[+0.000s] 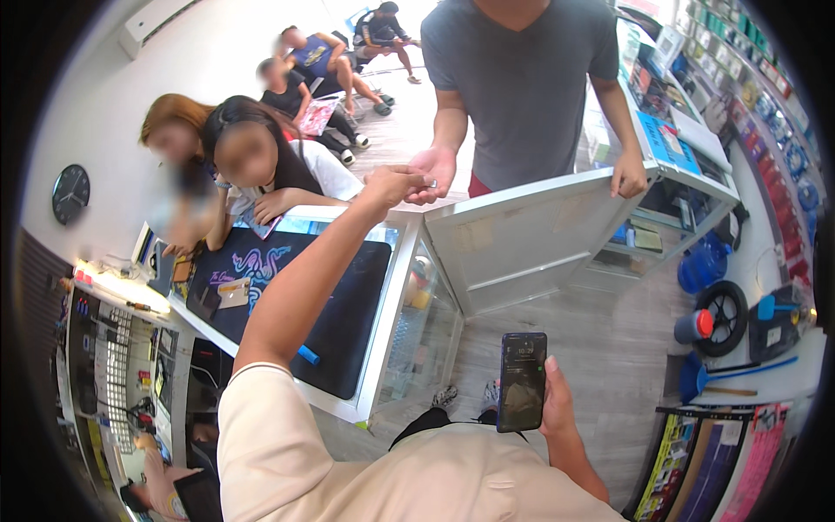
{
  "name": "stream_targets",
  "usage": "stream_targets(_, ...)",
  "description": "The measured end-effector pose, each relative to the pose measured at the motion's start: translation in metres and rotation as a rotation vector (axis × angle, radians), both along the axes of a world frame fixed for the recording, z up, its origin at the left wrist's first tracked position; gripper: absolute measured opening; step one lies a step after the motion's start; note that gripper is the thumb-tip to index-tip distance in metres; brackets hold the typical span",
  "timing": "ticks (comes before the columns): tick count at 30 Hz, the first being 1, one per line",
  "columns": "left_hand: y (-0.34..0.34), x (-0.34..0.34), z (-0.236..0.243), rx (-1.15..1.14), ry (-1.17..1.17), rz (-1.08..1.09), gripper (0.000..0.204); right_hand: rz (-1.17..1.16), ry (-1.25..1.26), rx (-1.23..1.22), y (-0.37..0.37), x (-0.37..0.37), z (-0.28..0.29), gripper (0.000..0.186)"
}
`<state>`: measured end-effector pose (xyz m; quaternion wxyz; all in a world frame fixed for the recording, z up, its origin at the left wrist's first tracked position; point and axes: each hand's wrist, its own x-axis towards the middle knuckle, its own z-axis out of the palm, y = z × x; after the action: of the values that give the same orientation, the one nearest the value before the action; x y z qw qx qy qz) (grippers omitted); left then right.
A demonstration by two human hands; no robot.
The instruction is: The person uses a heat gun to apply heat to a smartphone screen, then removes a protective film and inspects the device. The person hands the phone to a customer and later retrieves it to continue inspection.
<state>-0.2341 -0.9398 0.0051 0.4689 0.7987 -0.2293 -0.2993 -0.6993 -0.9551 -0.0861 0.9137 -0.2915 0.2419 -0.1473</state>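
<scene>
My left arm reaches out over the counter to a person in a grey T-shirt. My left hand (396, 185) is closed in a pinch on a small pale flat piece (430, 184), too small to tell its kind. It sits at the open palm of that person's hand (437, 170), touching or nearly touching it. Low in front of my body, my right hand (558, 396) grips a dark smartphone (523, 383) upright, its lit screen showing a lock screen.
A black mat (348, 313) covers the glass counter (396, 322). A white panel gate (522, 244) stands between me and the grey-shirted person. Two people lean at the counter's left; others sit behind. At right are a blue water jug (703, 263) and a wheel (722, 318).
</scene>
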Motion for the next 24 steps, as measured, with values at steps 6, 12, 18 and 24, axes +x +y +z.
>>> stream_targets(6,-0.003,-0.001,-0.010,-0.057,-0.025,0.040,0.027,0.027,0.032,0.005,-0.017,-0.003,-0.001,0.064)
stream_targets(12,0.066,-0.035,0.027,-0.437,-0.135,0.132,0.043,0.107,-0.002,-0.051,-0.023,0.017,0.003,0.064)
stream_targets(18,0.235,-0.149,0.051,-0.467,-0.146,0.295,0.039,0.128,-0.045,-0.186,-0.022,0.076,0.027,0.060)
stream_targets(24,0.347,-0.211,0.101,-0.050,-0.619,0.211,0.034,0.260,-0.196,-0.411,0.005,0.140,0.083,0.052)
